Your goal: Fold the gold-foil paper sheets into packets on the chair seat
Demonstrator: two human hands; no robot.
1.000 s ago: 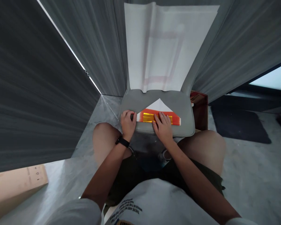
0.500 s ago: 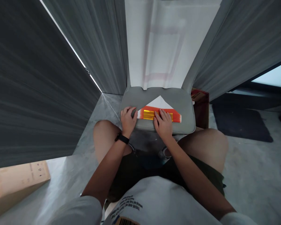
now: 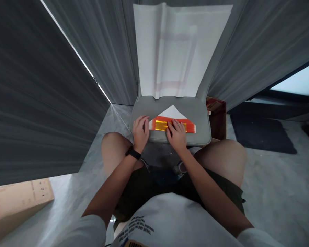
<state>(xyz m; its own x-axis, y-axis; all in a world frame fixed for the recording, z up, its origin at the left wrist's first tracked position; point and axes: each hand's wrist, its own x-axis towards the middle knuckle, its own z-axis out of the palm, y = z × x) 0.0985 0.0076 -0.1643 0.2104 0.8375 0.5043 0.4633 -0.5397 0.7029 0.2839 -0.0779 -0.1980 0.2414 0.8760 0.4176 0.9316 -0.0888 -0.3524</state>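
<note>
A folded piece of paper, white at its peaked top with an orange-red band below, lies on the grey chair seat. Along the band runs a shiny gold strip, partly covered by my right hand. That hand rests flat on the paper with its fingers spread. My left hand is at the paper's left end, fingers bent and thumb apart, close to the edge. Whether it touches the paper I cannot tell. A black watch band is on my left wrist.
A large creased white sheet leans against the chair's backrest. Grey curtains hang on both sides. A brown cardboard box lies at lower left, a dark red box behind the chair's right side, and a dark mat on the floor at right.
The view has shifted slightly, showing the top edge of the white sheet. My left fingers have drawn closer together by the paper's end. My right hand stays on the gold strip.
</note>
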